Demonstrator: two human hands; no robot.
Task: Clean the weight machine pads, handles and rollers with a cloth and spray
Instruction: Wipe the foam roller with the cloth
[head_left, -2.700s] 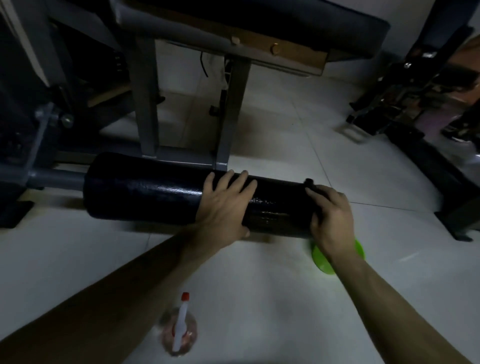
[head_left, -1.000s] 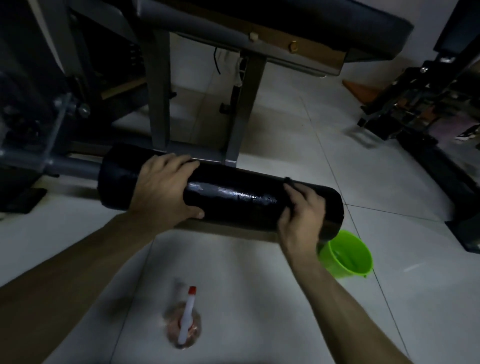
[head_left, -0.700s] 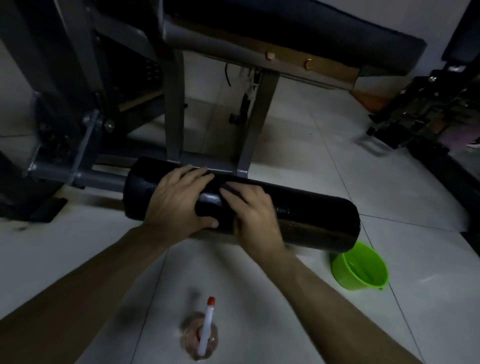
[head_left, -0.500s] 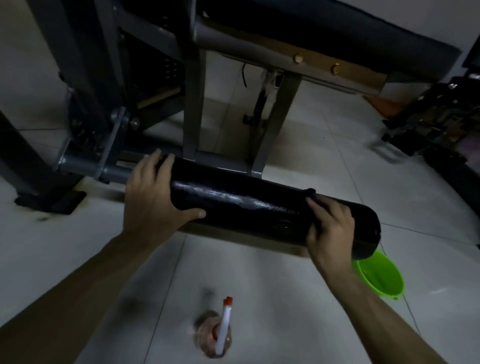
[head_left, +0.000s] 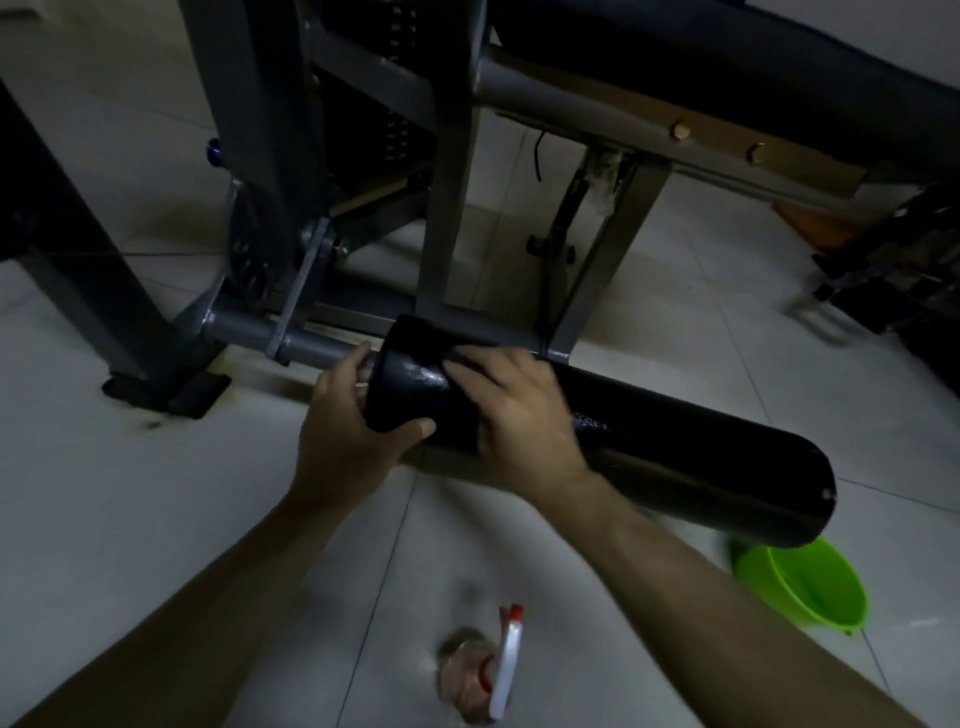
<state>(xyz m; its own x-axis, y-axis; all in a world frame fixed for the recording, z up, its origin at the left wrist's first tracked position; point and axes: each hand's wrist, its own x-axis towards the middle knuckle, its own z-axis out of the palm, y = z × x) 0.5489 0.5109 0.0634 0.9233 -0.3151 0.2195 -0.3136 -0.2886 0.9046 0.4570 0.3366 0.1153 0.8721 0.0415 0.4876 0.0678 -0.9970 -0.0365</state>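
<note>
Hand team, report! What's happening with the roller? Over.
Left hand grips roller at inner end. Right hand presses on top. Spray bottle, green bucket on floor, clear of both.

Left hand (head_left: 348, 415): I have slid it from the middle of the roller (head_left: 675, 441) to its left end, gripping the rim by the grey shaft (head_left: 311, 345) | Right hand (head_left: 514, 410): swept back from the far right end, now pressing the top just beside my left | View: swung left, more machine frame (head_left: 249, 156) in shot

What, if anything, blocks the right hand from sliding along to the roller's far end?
Nothing visible. The roller is bare from the right hand to its right end; the green bucket sits on the floor beneath that end.
</note>
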